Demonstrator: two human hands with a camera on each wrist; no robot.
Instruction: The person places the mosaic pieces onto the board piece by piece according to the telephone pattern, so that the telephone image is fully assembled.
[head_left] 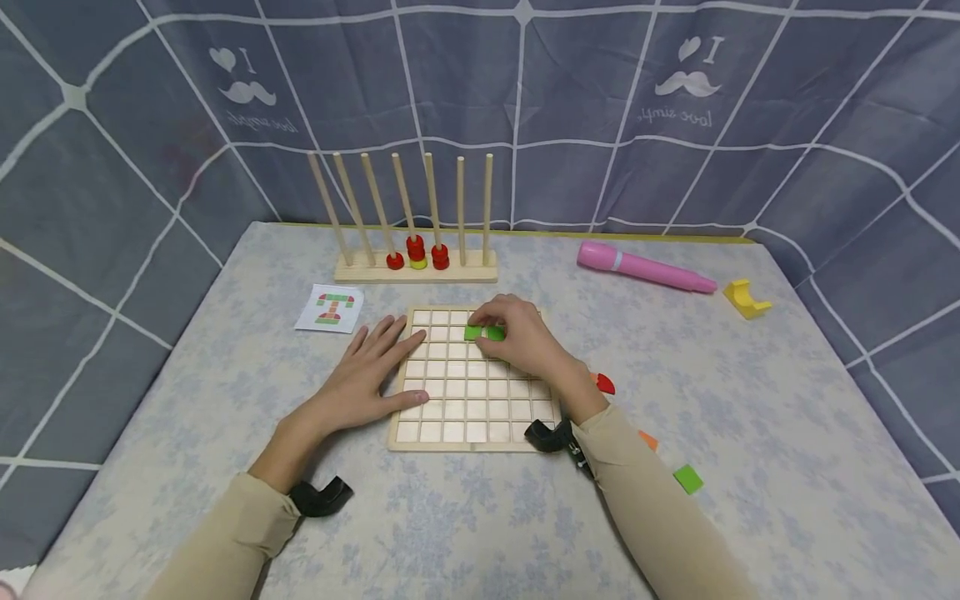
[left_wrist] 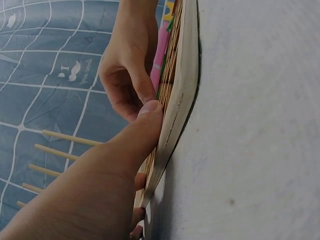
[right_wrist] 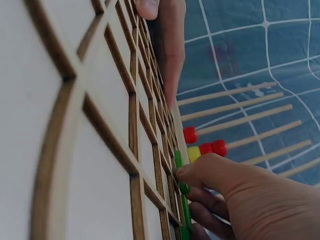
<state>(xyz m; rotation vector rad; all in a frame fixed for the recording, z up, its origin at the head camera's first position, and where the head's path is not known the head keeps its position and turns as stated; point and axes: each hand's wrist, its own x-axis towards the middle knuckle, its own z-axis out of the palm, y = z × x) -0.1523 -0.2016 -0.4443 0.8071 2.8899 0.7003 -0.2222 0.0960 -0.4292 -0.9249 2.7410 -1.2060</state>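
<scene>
A wooden grid board (head_left: pixel 456 410) with square cells lies on the table. My left hand (head_left: pixel 366 377) rests with spread fingers on its left edge; the thumb (left_wrist: pixel 150 107) lies on the rim in the left wrist view. Over the upper part of the board, my right hand (head_left: pixel 525 337) pinches a green tile (head_left: pixel 496 333) between thumb and fingers. Just left of it, a green square tile (head_left: pixel 472 333) sits on the grid. In the right wrist view green pieces (right_wrist: pixel 186 212) show beside the fingers, which partly hide them.
Behind the board stands a wooden peg rack (head_left: pixel 360 272) with red and yellow beads. A pattern card (head_left: pixel 330 308) lies left. Right are a pink stick (head_left: pixel 647 268), a yellow curved block (head_left: pixel 746 298), and loose red (head_left: pixel 604 383), orange (head_left: pixel 648 440) and green (head_left: pixel 687 479) pieces.
</scene>
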